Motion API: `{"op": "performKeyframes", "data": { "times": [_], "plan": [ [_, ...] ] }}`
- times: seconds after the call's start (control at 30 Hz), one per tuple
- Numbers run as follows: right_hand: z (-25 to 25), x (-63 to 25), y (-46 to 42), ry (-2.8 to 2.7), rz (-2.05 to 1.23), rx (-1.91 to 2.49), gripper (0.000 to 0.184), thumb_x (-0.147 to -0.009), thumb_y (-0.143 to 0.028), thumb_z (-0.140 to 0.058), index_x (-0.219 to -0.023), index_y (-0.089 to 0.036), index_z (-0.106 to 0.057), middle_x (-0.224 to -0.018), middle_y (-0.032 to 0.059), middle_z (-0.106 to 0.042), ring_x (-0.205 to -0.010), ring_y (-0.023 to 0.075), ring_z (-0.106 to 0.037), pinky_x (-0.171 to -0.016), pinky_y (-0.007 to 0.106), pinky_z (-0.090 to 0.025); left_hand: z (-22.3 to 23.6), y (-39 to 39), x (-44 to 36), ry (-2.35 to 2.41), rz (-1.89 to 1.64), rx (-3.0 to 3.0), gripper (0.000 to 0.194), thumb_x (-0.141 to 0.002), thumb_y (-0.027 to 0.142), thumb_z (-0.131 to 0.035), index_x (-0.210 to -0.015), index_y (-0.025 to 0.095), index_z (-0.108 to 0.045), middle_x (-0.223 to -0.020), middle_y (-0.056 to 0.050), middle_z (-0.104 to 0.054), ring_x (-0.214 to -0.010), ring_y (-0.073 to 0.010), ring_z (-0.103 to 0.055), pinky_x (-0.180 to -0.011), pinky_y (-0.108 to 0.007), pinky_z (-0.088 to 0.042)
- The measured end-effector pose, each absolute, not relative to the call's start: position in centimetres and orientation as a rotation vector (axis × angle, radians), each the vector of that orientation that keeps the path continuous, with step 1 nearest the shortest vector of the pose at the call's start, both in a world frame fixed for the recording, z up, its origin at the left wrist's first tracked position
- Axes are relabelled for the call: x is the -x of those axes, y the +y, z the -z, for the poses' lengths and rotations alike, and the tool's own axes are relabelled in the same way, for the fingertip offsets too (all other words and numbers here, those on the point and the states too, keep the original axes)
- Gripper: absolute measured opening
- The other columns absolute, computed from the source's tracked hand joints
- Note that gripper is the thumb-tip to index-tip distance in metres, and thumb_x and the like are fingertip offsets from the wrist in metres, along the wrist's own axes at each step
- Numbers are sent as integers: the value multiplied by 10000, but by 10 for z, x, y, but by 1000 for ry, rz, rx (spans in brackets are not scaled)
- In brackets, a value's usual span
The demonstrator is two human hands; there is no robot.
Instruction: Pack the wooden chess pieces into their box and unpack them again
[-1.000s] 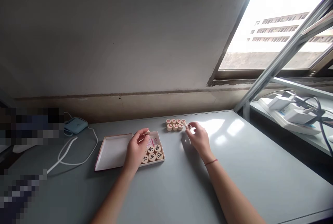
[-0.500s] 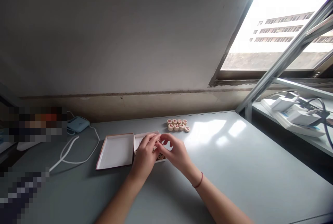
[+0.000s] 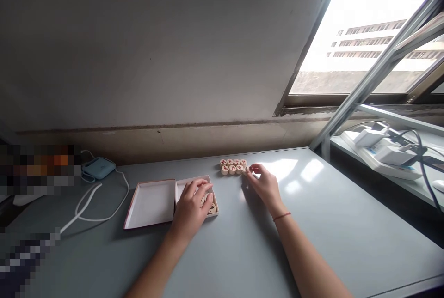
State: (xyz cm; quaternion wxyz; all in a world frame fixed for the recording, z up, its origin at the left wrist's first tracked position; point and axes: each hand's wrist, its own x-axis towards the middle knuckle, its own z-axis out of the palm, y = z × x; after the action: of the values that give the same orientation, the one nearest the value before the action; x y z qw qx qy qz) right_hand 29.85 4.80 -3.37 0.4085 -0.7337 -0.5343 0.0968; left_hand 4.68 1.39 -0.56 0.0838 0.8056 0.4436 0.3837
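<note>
The right hand (image 3: 264, 183) pinches a pale round piece (image 3: 249, 169)
Thick cream discs with red characters (image 3: 232, 169) sit in two rows just left of that hand; the left hand (image 3: 193, 202) curls over a white box (image 3: 181, 188) of black-lettered discs (image 3: 211, 208), whether grasping one I cannot tell. Half a second earlier both hands meet over the box; now they are apart

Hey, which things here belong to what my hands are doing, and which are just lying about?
Belongs: red-marked discs, right hand at their end; box, left hand over it; black-marked discs inside; lid.
Lying about: blue device; white cable; adapters.
</note>
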Motion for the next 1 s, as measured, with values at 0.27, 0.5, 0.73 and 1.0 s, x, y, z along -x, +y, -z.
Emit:
{"op": "performKeyframes", "data": {
  "times": [0.27,0.5,0.73,1.0],
  "plan": [
    [49,-299,51,-1519,-123,1899,170,-781,-261,-506,-917,-243,-606,-862,29,-689,-816,208,-585,-683,298,-424,8,18,-43,1332,-1135,-2400,210,-892,182,-480,-1019,231,-640,-1065,-54,-615,-996,-197,-600,-861,-335,-519],
    [50,-302,54,-1527,-79,1857,222,-791,-288,-496,-966,-230,-619,-871,49,-685,-804,216,-573,-717,327,-444,5,18,-44,1320,-1114,-2397,212,-889,185,-476,-995,241,-651,-1037,-43,-632,-999,-199,-599,-862,-334,-511],
    [21,-252,35,-1639,-399,1536,378,-910,-437,-407,-1099,-184,-616,-781,60,-661,-649,180,-567,-622,293,-443,-8,39,4,1526,-891,-2393,244,-910,259,-445,-931,214,-684,-948,-48,-670,-894,-212,-596,-837,-362,-494],
    [16,-201,20,-2053,-598,1494,438,-970,-449,-315,-820,-222,-657,-721,35,-668,-601,163,-577,-542,243,-345,2,20,17,1661,-494,-2514,331,-932,241,-428,-745,193,-697,-976,-68,-645,-914,-240,-524,-808,-368,-454]
  ]
}}
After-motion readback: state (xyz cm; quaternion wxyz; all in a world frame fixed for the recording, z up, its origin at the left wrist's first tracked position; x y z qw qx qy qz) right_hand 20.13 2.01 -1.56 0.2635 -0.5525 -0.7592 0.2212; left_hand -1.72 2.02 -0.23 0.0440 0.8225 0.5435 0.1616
